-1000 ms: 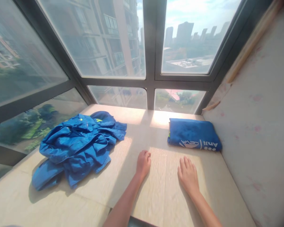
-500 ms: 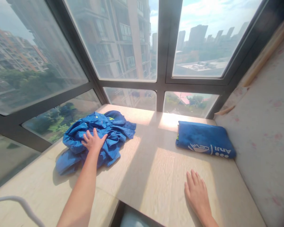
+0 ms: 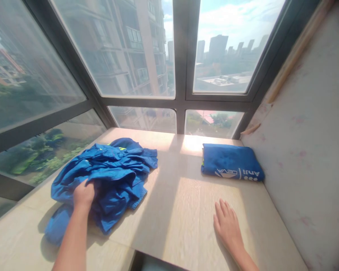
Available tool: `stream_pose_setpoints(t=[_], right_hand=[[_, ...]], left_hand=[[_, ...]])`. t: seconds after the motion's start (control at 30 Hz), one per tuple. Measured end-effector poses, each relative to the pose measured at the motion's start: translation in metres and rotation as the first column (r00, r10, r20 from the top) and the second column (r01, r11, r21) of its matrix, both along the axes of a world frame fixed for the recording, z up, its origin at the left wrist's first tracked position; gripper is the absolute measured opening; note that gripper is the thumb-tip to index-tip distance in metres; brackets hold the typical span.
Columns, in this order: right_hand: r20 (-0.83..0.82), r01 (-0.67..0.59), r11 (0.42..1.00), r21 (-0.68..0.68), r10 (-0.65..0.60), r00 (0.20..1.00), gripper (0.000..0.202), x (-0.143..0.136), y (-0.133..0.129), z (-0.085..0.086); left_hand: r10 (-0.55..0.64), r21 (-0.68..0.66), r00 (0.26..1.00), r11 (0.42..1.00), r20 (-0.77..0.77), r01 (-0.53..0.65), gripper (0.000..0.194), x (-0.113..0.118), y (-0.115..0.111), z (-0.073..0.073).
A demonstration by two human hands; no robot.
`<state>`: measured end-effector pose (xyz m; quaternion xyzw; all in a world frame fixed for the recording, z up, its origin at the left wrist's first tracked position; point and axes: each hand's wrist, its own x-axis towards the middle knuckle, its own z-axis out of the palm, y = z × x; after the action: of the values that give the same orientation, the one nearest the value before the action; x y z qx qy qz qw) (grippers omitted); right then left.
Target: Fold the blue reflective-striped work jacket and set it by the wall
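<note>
A crumpled blue work garment (image 3: 115, 177) with yellow-green trim lies in a loose heap on the left of the pale wooden surface. My left hand (image 3: 84, 194) is closed on its near side, pulling up a fold of the cloth; the fingertips are hidden in the fabric. My right hand (image 3: 228, 227) rests flat and open on the wood, holding nothing. Beyond it, against the wall side, a neatly folded blue garment (image 3: 230, 160) shows white "Anji CEVA" lettering, upside down from here.
Grey-framed windows (image 3: 180, 101) stand behind and to the left of the wooden surface (image 3: 183, 214). On the right rises a wall (image 3: 305, 150) with faded flowered paper. A dark opening (image 3: 152, 261) cuts into the surface's near edge.
My left hand, spread on top of the heap before, has closed on the cloth and drawn part of it nearer and to the left. My right hand stays flat on the wood.
</note>
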<state>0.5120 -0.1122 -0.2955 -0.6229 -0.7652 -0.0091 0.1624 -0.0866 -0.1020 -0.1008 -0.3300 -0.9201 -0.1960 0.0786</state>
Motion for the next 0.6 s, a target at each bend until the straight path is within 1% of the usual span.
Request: stream_pose_setpoints(t=[0.07,0.1,0.17,0.23,0.27,0.33,0.37,0.43,0.5,0.53,0.6], right_hand=[[0.016,0.002,1.0,0.0,-0.002,1.0,0.052,0.0,0.0,0.001],[0.025,0.002,1.0,0.001,-0.002,1.0,0.052,0.0,0.0,0.002],[0.041,-0.001,1.0,0.005,0.001,0.999,0.052,0.001,-0.001,0.001],[0.052,-0.004,1.0,0.017,0.003,0.999,0.052,0.002,-0.001,0.0],[0.057,-0.007,1.0,0.024,0.006,0.998,0.052,0.003,-0.001,-0.001],[0.06,-0.014,0.999,0.037,0.012,0.998,0.052,0.003,0.0,-0.003],[0.058,-0.015,0.999,0.042,0.012,0.998,0.052,0.003,0.0,-0.004],[0.052,-0.015,0.999,0.043,0.013,0.999,0.052,0.003,0.0,-0.004],[0.046,-0.014,0.999,0.033,0.013,0.999,0.051,0.002,0.0,-0.002],[0.047,-0.014,1.0,0.025,0.013,0.999,0.051,0.001,0.0,-0.001],[0.055,-0.009,1.0,0.009,0.009,0.998,0.051,0.0,0.0,0.002]], left_hand=[[0.023,0.034,0.999,0.999,0.027,-0.024,0.046,-0.005,0.004,0.017],[0.024,0.054,1.0,0.998,0.018,-0.025,0.044,-0.004,0.009,0.027],[-0.003,0.077,0.999,0.997,-0.034,0.006,0.044,0.002,0.027,0.045],[-0.079,0.025,0.992,0.996,-0.098,0.082,0.059,0.011,0.053,0.058],[-0.126,-0.039,0.985,0.992,-0.118,0.122,0.069,0.015,0.067,0.061],[-0.233,-0.205,0.965,0.957,-0.12,0.205,0.082,0.019,0.095,0.059],[-0.272,-0.275,0.958,0.932,-0.092,0.238,0.083,0.019,0.107,0.055],[-0.296,-0.344,0.955,0.897,-0.003,0.277,0.071,0.017,0.123,0.042],[-0.281,-0.333,0.958,0.899,0.063,0.285,0.05,0.014,0.131,0.029],[-0.273,-0.31,0.959,0.908,0.071,0.281,0.041,0.014,0.132,0.024],[-0.263,-0.244,0.964,0.933,0.032,0.263,0.035,0.013,0.13,0.019]])
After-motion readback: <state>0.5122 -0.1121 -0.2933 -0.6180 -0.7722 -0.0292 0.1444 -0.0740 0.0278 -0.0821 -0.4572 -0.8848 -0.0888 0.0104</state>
